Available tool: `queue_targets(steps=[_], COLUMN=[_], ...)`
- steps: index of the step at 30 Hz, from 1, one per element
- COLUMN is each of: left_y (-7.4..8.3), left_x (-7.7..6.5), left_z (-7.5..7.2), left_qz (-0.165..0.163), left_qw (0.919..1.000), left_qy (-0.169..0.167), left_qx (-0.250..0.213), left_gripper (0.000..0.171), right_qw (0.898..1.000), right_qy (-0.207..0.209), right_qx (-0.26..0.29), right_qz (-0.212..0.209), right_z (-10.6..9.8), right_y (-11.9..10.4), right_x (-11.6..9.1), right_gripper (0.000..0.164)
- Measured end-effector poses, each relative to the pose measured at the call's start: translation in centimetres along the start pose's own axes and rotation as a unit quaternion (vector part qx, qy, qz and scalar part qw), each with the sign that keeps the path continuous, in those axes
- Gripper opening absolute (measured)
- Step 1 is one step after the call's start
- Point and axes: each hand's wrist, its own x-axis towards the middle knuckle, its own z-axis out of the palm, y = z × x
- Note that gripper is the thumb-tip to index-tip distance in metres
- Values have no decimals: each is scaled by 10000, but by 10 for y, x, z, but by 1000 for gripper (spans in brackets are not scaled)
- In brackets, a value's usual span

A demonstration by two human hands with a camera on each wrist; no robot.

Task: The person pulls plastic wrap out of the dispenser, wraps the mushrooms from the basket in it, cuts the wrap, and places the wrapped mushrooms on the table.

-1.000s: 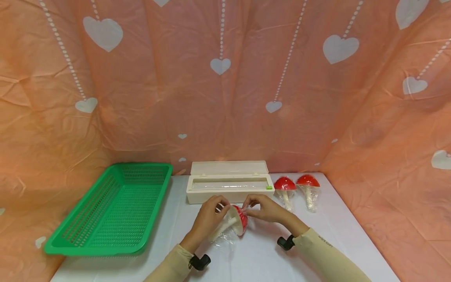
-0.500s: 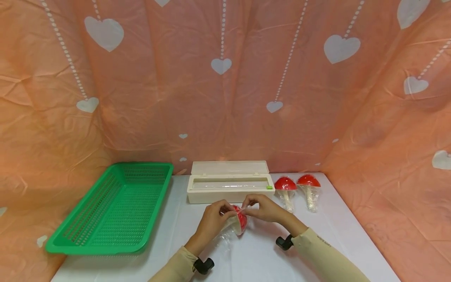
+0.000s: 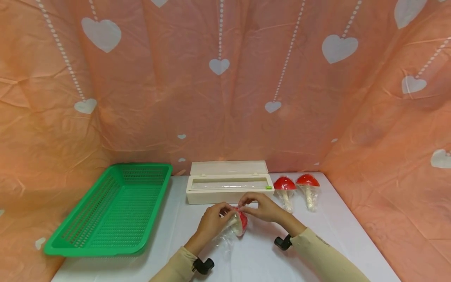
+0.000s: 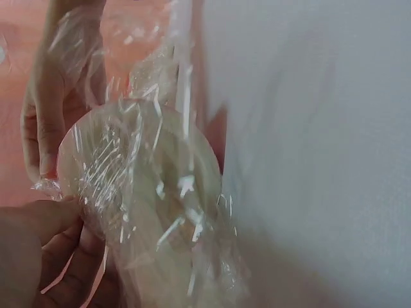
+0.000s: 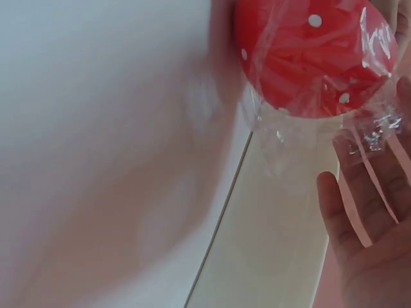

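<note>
A toy mushroom [image 3: 243,224] with a red, white-spotted cap is loosely wrapped in clear cling film [image 4: 109,173]; its stem points toward the lower left. My left hand [image 3: 211,221] pinches the wrapped rim of the cap, thumb on the pale underside [image 4: 173,147]. On the other side, my right hand [image 3: 260,207] pinches gathered film at the cap's upper edge. In the right wrist view the red cap [image 5: 308,58] shows under creased film, with the fingers of my right hand [image 5: 376,199] beside it. Loose film hangs below the stem.
Behind my hands stands a white cling film dispenser [image 3: 229,196], lid raised. Two wrapped toy mushrooms [image 3: 284,184], [image 3: 308,181] lie to its right. A green plastic basket [image 3: 98,250] sits on the left of the white table [image 3: 267,258]. Heart-printed fabric [image 3: 225,117] encloses the table.
My left hand has moved slightly right, closer to the right hand. The right hand's fingertips have shifted a little left over the cap's upper edge.
</note>
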Motion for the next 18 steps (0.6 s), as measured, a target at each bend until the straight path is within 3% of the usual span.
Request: queue_targets(steps=[10,18], left_y=[-4,-4], left_x=[0,-1], left_z=[0,0], left_qz=[-345,-343], left_qw=[9991,9991], left_qy=[-114,-95], left_qx=[-202,-250], left_gripper=[12,27], right_qw=[9970,9906], right_qy=[-244,-287], right_qx=[105,1017], right_qz=[729,867], right_z=[8,12], right_y=[-3,-2], right_x=[12,16], right_gripper=[9,17])
